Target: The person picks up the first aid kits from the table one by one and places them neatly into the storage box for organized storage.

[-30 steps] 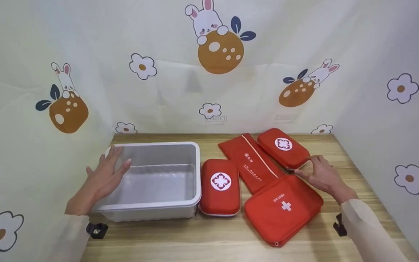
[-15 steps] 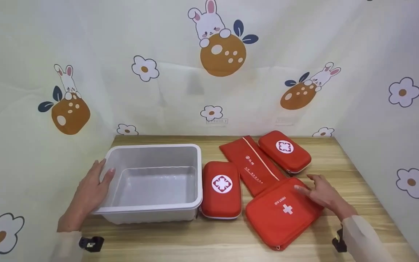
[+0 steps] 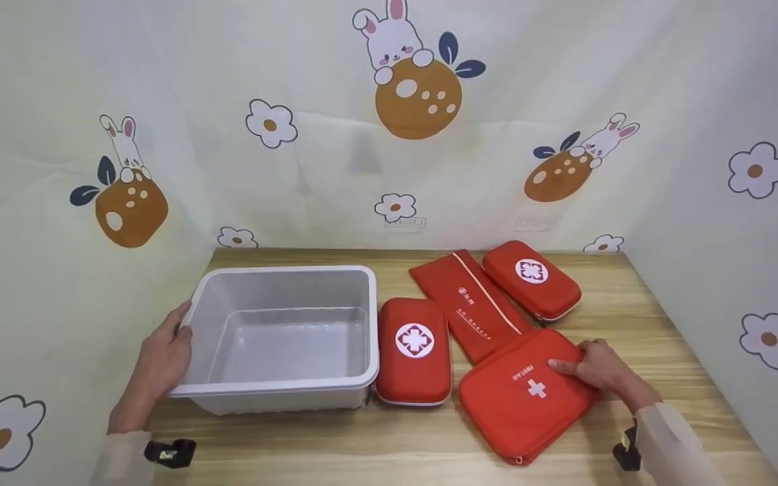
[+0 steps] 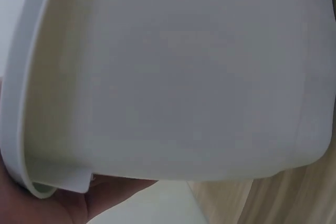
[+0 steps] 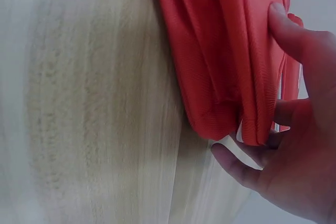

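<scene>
My left hand (image 3: 166, 351) grips the left rim of a white plastic bin (image 3: 274, 386); in the left wrist view, the bin's wall (image 4: 184, 77) fills most of the picture and part of the hand (image 4: 68, 205) shows at the rim. At the right, my right hand (image 3: 602, 368) holds the right corner of a red soft first-aid pouch (image 3: 510, 405) with a white cross. Its thumb lies on the pouch's top, and in the right wrist view the fingers reach round the edge of the pouch (image 5: 226, 77). The pouch lies on the table, overlapping a flat red pouch (image 3: 467, 304).
A red hard first-aid case (image 3: 416, 378) stands close against the bin's right side. Another red case (image 3: 551, 293) lies at the back right, beside the flat pouch. Patterned cloth walls (image 3: 321, 182) enclose the wooden table (image 3: 335, 445) at the back and both sides.
My right hand has moved from the back-right case down to the first-aid pouch and taken hold of its corner. The left hand has slid lower along the bin's left rim and now grips it.
</scene>
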A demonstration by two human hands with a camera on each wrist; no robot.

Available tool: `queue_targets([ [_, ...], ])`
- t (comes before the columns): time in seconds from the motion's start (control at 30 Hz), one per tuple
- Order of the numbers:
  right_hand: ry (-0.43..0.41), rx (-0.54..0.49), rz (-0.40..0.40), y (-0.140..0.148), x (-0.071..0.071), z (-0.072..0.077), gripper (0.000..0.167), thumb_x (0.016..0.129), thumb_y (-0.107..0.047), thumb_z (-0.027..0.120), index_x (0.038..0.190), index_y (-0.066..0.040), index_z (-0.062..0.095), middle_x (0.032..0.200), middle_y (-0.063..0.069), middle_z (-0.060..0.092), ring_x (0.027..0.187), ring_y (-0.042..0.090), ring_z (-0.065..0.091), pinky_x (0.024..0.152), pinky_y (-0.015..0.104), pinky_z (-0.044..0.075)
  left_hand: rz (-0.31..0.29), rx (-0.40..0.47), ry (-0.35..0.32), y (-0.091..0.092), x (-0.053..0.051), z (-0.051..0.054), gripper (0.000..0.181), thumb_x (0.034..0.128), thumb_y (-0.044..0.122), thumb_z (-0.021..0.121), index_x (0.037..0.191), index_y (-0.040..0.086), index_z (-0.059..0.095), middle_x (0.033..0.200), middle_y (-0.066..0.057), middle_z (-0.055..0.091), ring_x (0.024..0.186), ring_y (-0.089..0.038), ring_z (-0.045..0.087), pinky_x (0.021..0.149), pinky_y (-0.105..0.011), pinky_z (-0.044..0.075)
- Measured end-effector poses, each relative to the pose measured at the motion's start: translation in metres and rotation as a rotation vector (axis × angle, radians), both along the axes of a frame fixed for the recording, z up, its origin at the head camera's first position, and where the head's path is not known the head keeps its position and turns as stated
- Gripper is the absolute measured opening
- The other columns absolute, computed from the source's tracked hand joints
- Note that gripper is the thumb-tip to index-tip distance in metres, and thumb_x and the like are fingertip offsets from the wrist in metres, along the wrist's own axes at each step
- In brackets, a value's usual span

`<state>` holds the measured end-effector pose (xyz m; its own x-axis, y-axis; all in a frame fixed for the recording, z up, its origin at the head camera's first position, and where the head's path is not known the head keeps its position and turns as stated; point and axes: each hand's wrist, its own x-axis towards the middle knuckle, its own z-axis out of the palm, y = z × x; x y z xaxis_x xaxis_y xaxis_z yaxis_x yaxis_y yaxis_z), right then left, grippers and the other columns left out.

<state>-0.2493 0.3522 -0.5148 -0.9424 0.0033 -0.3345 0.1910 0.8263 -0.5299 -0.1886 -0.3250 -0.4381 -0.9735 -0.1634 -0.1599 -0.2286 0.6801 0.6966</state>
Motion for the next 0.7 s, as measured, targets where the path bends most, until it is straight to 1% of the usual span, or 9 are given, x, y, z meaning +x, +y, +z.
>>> queue_targets([
  [0.13, -0.003, -0.043, 0.001, 0.001, 0.0, 0.002, 0.077, 0.084, -0.048, 0.077, 0.12, 0.015, 0.052, 0.096, 0.016, 0.067, 0.08, 0.02, 0.063, 0.069, 0.03, 0.055, -0.001, 0.017, 0.007, -0.002, 0.0, -0.002, 0.057, 0.1082, 0.026, 0.016, 0.162, 0.008, 0.006, 0.165, -0.026, 0.01, 0.151, -0.051, 0.012, 0.12, -0.067, 0.016],
  [0.27, -0.052, -0.102, -0.033, 0.003, 0.0, 0.008, 0.066, 0.086, -0.043, 0.077, 0.115, 0.01, 0.051, 0.093, 0.013, 0.068, 0.076, 0.019, 0.065, 0.067, 0.029, 0.055, 0.0, 0.02, 0.003, -0.003, 0.001, -0.002, 0.057, 0.1083, 0.026, 0.016, 0.162, 0.008, 0.006, 0.165, -0.027, 0.009, 0.151, -0.052, 0.012, 0.12, -0.068, 0.016],
  [0.37, -0.093, -0.164, -0.05, 0.005, 0.001, 0.013, 0.063, 0.087, -0.041, 0.075, 0.116, 0.008, 0.048, 0.093, 0.01, 0.068, 0.077, 0.018, 0.065, 0.069, 0.028, 0.055, 0.004, 0.02, 0.012, -0.003, 0.001, -0.001, 0.057, 0.1081, 0.026, 0.015, 0.162, 0.008, 0.007, 0.165, -0.028, 0.01, 0.15, -0.052, 0.013, 0.119, -0.069, 0.017],
  [0.47, -0.117, -0.238, -0.044, 0.008, 0.003, 0.018, 0.062, 0.091, -0.04, 0.072, 0.119, 0.009, 0.046, 0.091, 0.008, 0.068, 0.077, 0.017, 0.066, 0.071, 0.027, 0.054, 0.006, 0.025, 0.024, -0.002, 0.001, -0.001, 0.057, 0.108, 0.026, 0.015, 0.162, 0.009, 0.007, 0.164, -0.028, 0.012, 0.15, -0.052, 0.014, 0.119, -0.068, 0.017],
  [0.57, -0.13, -0.308, -0.034, 0.013, 0.006, 0.022, 0.06, 0.094, -0.037, 0.068, 0.123, 0.01, 0.044, 0.089, 0.006, 0.067, 0.077, 0.016, 0.066, 0.071, 0.027, 0.054, 0.008, 0.029, 0.026, -0.001, 0.002, -0.003, 0.057, 0.1077, 0.025, 0.015, 0.162, 0.009, 0.008, 0.164, -0.027, 0.013, 0.151, -0.051, 0.014, 0.12, -0.068, 0.018],
  [0.7, -0.137, -0.392, -0.034, 0.016, 0.009, 0.028, 0.054, 0.097, -0.034, 0.063, 0.122, 0.009, 0.044, 0.087, 0.003, 0.067, 0.076, 0.016, 0.066, 0.07, 0.028, 0.057, 0.017, 0.031, 0.016, -0.001, 0.003, -0.003, 0.057, 0.108, 0.027, 0.015, 0.162, 0.01, 0.008, 0.165, -0.027, 0.013, 0.151, -0.052, 0.014, 0.119, -0.068, 0.017],
])
